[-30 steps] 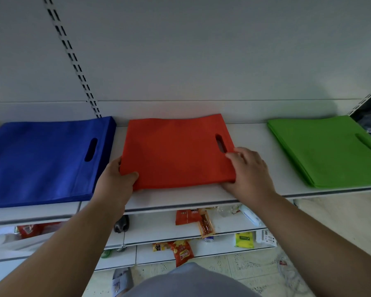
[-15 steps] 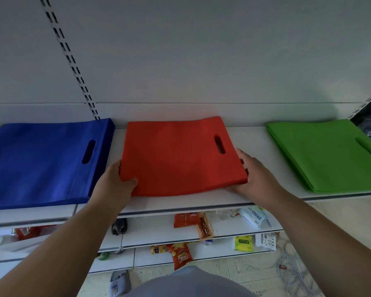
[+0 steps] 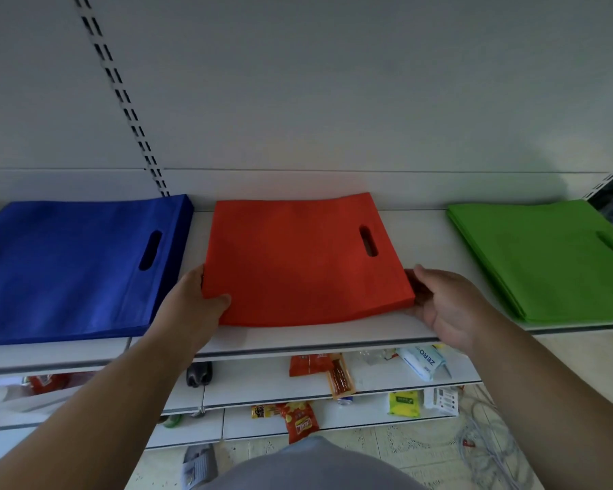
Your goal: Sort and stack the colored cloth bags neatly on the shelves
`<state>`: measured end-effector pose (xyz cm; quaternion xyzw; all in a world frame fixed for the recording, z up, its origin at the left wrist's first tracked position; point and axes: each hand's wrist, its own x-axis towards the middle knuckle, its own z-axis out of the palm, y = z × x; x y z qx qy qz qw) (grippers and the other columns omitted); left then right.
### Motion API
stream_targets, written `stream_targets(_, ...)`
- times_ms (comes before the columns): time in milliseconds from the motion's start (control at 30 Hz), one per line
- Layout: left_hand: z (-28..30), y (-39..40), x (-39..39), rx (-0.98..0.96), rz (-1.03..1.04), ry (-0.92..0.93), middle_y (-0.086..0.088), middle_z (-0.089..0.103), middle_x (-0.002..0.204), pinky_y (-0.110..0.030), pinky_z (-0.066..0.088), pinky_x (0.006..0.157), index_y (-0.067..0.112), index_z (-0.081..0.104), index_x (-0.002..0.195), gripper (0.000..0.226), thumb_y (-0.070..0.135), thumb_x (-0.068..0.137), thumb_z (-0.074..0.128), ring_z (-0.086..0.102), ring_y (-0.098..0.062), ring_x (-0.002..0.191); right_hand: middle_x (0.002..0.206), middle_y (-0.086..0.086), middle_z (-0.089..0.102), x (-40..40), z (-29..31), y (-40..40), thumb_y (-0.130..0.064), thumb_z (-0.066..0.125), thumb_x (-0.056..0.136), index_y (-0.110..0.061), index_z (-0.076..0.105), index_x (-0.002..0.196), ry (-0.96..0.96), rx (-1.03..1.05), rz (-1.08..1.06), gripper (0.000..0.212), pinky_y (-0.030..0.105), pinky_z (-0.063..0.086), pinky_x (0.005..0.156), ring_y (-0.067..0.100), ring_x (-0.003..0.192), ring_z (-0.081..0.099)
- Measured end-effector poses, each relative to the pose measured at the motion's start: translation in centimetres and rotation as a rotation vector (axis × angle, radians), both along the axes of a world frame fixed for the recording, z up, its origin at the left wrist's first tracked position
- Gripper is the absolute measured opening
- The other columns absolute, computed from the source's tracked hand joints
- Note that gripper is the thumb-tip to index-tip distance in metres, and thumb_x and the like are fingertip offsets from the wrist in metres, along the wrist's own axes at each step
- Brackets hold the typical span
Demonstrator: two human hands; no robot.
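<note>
Your left hand [image 3: 192, 309] grips the red bag stack [image 3: 303, 259] at its near left corner, thumb on top. Your right hand [image 3: 446, 309] rests relaxed, fingers against the stack's near right corner. The stack lies flat on the top shelf [image 3: 333, 335], between blue bags [image 3: 68, 267] and green bags [image 3: 545, 256].

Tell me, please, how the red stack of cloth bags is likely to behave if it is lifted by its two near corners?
The red stack of cloth bags would probably sag in the middle: it is thin, flat fabric. Its layers may slide apart, since the left hand and right hand touch only its corners. It looks light for its size.
</note>
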<state>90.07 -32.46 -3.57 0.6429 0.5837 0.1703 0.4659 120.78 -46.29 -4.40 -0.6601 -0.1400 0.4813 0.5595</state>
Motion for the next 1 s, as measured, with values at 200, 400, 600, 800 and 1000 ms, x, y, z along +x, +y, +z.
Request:
stream_targets(200, 0.7, 1.7, 0.1, -0.1, 0.011, -0.003, -0.005, 0.07, 0.096, -0.047, 0.056, 0.081, 0.026, 0.057, 0.121, 0.028, 0.018, 0.094, 0.058, 0.067, -0.031, 0.089, 0.1, 0.004, 0.075, -1.4, 0.8, 3.1, -0.02, 0.056, 0.099, -0.016, 0.069, 0.102, -0.302, -0.067, 0.192, 0.014, 0.043, 0.051, 0.097, 0.021, 0.096, 0.07)
stream_targets(400, 1.4, 3.6, 1.2, -0.058, 0.025, 0.069, -0.009, 0.069, 0.09, -0.049, 0.056, 0.081, 0.02, 0.062, 0.1, 0.01, 0.016, 0.095, 0.055, 0.067, -0.031, 0.083, 0.098, 0.007, 0.074, -1.1, 1.6, 2.8, 0.004, 0.055, 0.093, -0.017, 0.066, 0.11, -0.232, -0.017, 0.192, 0.029, 0.031, 0.056, 0.077, 0.019, 0.087, 0.071)
stream_targets(600, 0.6, 3.2, 1.4, -0.036, 0.037, 0.037, -0.007, 0.068, 0.091, -0.044, 0.055, 0.077, 0.024, 0.058, 0.104, 0.013, 0.016, 0.097, 0.052, 0.066, -0.03, 0.083, 0.095, 0.015, 0.074, -0.4, 0.9, 4.2, -0.015, 0.057, 0.096, -0.009, 0.069, 0.096, -0.376, -0.153, 0.132, 0.013, 0.045, 0.055, 0.083, 0.03, 0.087, 0.07)
stream_targets(800, 1.1, 3.5, 2.3, 0.064, 0.02, 0.066, -0.003, 0.061, 0.082, -0.034, 0.05, 0.062, 0.021, 0.051, 0.115, 0.02, 0.011, 0.098, 0.046, 0.061, -0.025, 0.072, 0.076, 0.007, 0.06, 0.1, 0.7, 6.5, -0.029, 0.044, 0.101, -0.009, 0.061, 0.09, -0.94, -0.363, 0.326, 0.028, 0.031, 0.04, 0.058, 0.027, 0.072, 0.058)
stream_targets(1000, 0.5, 3.2, 2.1, 0.051, 0.076, -0.104, 0.009, 0.057, 0.118, -0.024, 0.045, 0.072, 0.025, 0.029, 0.151, 0.053, 0.017, 0.102, 0.047, 0.055, -0.006, 0.087, 0.094, 0.015, 0.066, 0.2, 0.0, 5.7, -0.036, 0.044, 0.101, -0.007, 0.064, 0.107, -0.848, -0.216, 0.2, 0.036, 0.035, 0.047, 0.073, 0.031, 0.085, 0.063)
